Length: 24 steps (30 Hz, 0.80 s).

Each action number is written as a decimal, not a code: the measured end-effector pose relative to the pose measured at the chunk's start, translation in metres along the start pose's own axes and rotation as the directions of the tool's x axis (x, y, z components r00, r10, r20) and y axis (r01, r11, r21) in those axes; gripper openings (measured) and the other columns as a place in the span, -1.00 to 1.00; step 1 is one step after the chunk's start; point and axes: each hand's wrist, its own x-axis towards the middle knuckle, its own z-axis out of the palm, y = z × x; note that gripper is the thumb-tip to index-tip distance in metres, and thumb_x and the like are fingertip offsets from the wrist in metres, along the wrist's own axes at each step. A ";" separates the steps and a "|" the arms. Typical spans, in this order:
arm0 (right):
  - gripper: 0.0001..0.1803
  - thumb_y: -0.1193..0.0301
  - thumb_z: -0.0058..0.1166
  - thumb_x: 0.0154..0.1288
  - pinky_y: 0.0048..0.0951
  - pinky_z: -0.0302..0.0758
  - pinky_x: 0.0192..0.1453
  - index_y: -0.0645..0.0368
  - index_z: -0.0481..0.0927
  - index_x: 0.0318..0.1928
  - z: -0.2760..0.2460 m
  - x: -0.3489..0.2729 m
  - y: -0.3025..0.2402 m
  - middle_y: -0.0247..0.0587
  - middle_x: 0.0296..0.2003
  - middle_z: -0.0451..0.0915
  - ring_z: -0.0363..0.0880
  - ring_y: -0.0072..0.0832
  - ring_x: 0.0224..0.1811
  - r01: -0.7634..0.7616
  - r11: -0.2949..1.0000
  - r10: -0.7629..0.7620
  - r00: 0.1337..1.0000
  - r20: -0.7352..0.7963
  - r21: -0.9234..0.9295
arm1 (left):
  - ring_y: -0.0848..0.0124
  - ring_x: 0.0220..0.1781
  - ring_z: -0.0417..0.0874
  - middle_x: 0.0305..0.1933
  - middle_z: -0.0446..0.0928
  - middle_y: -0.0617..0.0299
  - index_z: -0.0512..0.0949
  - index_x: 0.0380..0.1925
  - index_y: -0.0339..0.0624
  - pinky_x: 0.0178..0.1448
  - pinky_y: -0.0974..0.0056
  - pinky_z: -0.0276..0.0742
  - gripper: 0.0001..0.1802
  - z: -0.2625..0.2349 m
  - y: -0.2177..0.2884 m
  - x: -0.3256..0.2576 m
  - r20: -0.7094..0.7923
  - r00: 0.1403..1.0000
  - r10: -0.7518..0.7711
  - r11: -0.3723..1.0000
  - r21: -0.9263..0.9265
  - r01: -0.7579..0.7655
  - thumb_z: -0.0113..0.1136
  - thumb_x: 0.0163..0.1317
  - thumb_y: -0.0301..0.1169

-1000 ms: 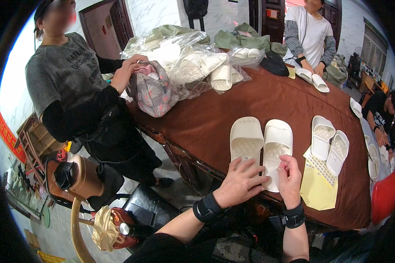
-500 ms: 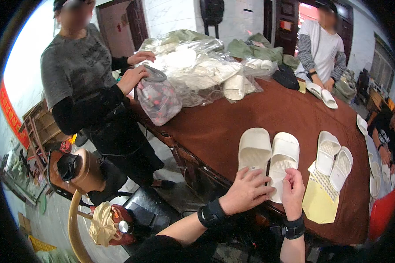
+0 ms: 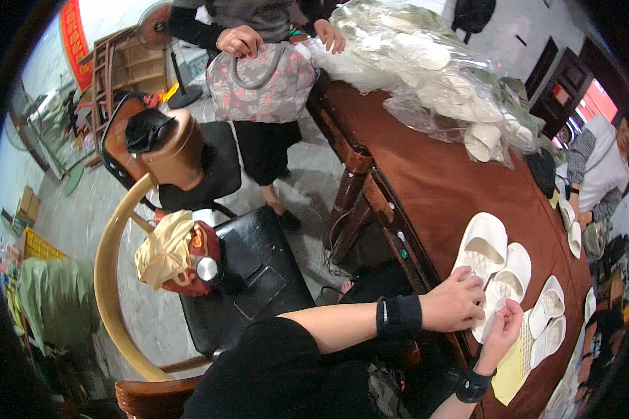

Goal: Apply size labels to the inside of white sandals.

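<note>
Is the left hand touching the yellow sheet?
Apart: the head view shows the left hand well short of the yellow sheet, with the right hand between them.

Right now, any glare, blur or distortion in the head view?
Head view, corners: black fisheye vignette; head view, top: glare streaks on the clear plastic bags; head view, lower right: white slide slippers look pale, partly washed out; head view, far right: the white-shirted co-worker looks stretched and soft.
</note>
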 end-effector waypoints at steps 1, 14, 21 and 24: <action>-0.65 0.64 -0.06 0.31 -0.62 0.33 -0.07 0.28 0.45 0.10 0.000 0.000 0.003 -0.39 -0.24 0.40 0.33 -0.64 -0.22 -0.017 1.000 0.017 1.000 -0.014 0.016 | 0.20 0.24 0.40 -0.10 0.51 0.33 0.64 -0.35 0.14 0.38 -0.15 0.13 -0.86 0.000 0.001 -0.001 -0.011 1.000 0.001 1.000 -0.001 -0.001 0.31 0.08 -0.20; -0.67 0.65 -0.08 0.29 -0.60 0.33 -0.07 0.30 0.44 0.07 0.000 -0.006 -0.003 -0.39 -0.24 0.40 0.32 -0.65 -0.24 -0.008 1.000 0.009 1.000 -0.026 0.021 | 0.16 0.31 0.34 0.01 0.45 0.29 0.59 -0.24 0.16 0.42 -0.17 0.11 -0.75 -0.003 0.006 -0.001 0.070 0.998 -0.003 1.000 -0.007 0.004 0.36 0.04 -0.23; -0.68 0.64 -0.08 0.28 -0.61 0.32 -0.12 0.28 0.46 0.05 0.002 -0.008 -0.014 -0.40 -0.25 0.39 0.30 -0.65 -0.27 0.015 1.000 -0.017 0.998 -0.065 -0.024 | 0.17 0.32 0.36 0.03 0.47 0.28 0.61 -0.20 0.13 0.41 -0.16 0.13 -0.74 -0.003 0.007 0.004 0.061 0.998 -0.009 1.000 0.009 0.009 0.35 0.07 -0.23; -0.69 0.65 -0.10 0.29 -0.61 0.32 -0.12 0.27 0.46 0.04 0.003 -0.008 -0.012 -0.40 -0.25 0.40 0.29 -0.65 -0.27 0.007 1.000 -0.006 0.997 -0.074 0.017 | 0.17 0.31 0.37 0.02 0.47 0.28 0.61 -0.20 0.13 0.40 -0.14 0.15 -0.74 -0.006 0.008 0.004 0.057 0.998 -0.015 1.000 0.015 0.014 0.34 0.08 -0.22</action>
